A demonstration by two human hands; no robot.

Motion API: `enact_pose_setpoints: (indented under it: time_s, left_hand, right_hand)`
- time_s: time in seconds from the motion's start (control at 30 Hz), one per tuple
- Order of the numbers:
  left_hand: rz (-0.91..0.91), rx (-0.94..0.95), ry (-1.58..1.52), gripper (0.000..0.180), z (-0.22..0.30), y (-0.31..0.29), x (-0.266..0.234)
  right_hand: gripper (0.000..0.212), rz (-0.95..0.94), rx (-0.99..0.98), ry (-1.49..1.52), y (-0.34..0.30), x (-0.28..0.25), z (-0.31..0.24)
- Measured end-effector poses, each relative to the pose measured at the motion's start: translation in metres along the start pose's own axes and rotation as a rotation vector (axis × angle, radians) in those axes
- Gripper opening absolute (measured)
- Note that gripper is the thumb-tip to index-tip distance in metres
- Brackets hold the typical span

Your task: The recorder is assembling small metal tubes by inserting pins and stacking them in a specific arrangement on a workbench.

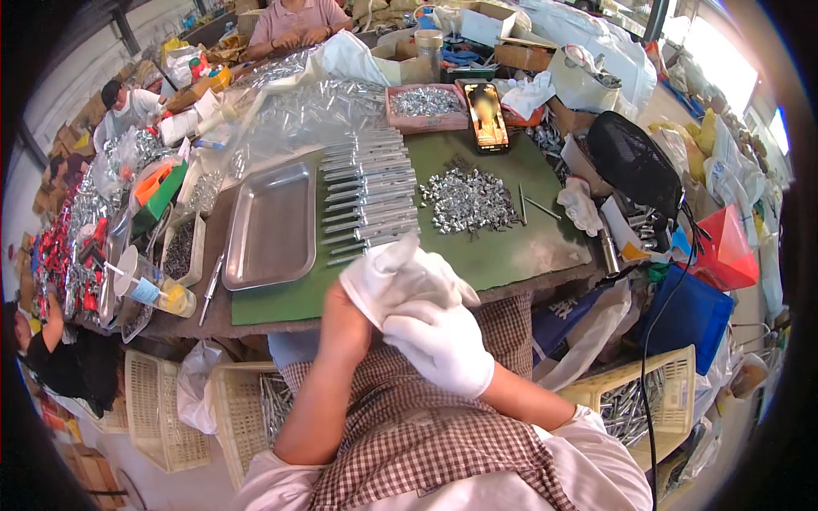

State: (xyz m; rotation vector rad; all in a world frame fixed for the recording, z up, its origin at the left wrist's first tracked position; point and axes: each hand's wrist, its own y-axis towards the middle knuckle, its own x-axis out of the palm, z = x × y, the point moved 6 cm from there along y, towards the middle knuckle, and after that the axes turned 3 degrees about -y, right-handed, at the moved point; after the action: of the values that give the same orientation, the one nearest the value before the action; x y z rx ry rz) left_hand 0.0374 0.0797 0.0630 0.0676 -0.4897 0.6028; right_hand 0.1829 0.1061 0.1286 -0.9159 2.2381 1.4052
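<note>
My right hand (445, 345) wears a white fabric glove. Its fingers are closed on a second, loose white glove (400, 271), which partly covers my left hand (348, 302). Bare skin shows at the left wrist, and the left fingers are hidden inside the bunched fabric. Both hands are together above the table's near edge. Just beyond them on a green mat (281, 305) lies a row of thin metal rods (366, 192). To the right of the rods is a heap of small shiny metal parts (469, 200).
A steel tray (271, 226) sits left of the rods. Behind them stand a pink bin (423, 126) of small parts and a phone (486, 119). At left is a plastic cup (175, 300). Crates (237, 409) flank my lap; a black cable (649, 366) hangs right. Other people work beyond.
</note>
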Motion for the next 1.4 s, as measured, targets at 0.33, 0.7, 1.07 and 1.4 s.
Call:
enact_pose_setpoints:
  time_s: [0.33,0.7,1.07,1.4]
  left_hand:
    - [-0.077,0.269,0.137,0.059,0.052,0.007,0.027]
    - [-0.527,-0.273,-0.678,0.077,0.04,0.003,0.027]
    - [0.007,0.376,-0.402,0.052,0.06,0.007,-0.027]
    - [0.113,0.455,-0.16,0.06,0.068,-0.009,0.008]
  right_hand:
    - [0.018,-0.064,-0.094,0.329,0.007,0.036,-0.017]
    - [0.012,-0.147,0.064,0.482,-0.002,0.05,-0.005]
    - [0.013,-0.209,-0.031,0.503,0.006,0.055,-0.014]
    - [0.014,-0.279,-0.101,0.663,0.003,0.055,-0.026]
